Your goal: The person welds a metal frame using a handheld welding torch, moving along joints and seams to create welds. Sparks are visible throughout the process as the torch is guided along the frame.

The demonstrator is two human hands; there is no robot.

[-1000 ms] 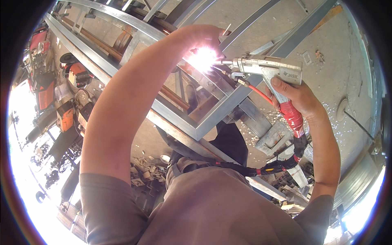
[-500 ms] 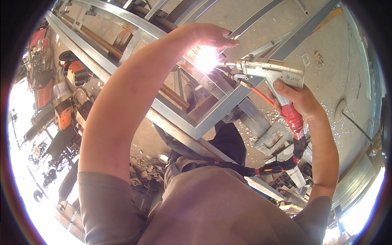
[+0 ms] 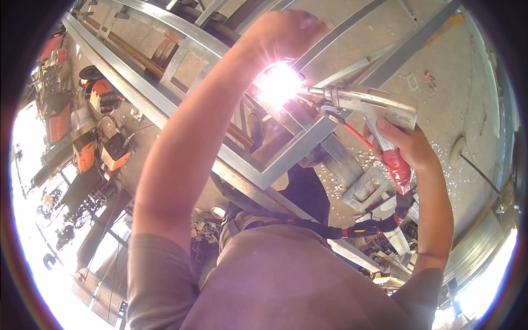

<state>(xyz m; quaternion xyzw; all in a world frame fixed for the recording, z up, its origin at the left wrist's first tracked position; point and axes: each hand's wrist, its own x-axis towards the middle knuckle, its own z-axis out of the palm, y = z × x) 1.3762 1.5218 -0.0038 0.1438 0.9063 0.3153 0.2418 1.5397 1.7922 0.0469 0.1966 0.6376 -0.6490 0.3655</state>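
My right hand [image 3: 411, 144] is wrapped round the grip of a silver welding gun [image 3: 371, 100], whose lower handle is bound in red tape. The gun's nozzle points left into a blinding white welding glare [image 3: 280, 83], which hides the spot being struck on the steel frame [image 3: 301, 149]. An orange-red hose [image 3: 355, 135] runs along the gun, and a black cable [image 3: 363, 226] trails from its handle across my waist. Just beyond the glare, my left hand [image 3: 289, 33] hovers over the frame, smeared by motion. Its fingers cannot be made out clearly.
Long square steel tubes [image 3: 124, 74] stretch to the far left, and another [image 3: 410, 44] to the far right. Orange and black machines [image 3: 113, 148] stand on the floor at left. A rusty-edged bar [image 3: 250, 184] crosses before my body. Metal offcuts [image 3: 366, 190] lie below the gun.
My left hand has lifted up and away from the glare, and its forearm has swung right. The welding gun and my right hand have shifted slightly right and down. The glare looks larger.
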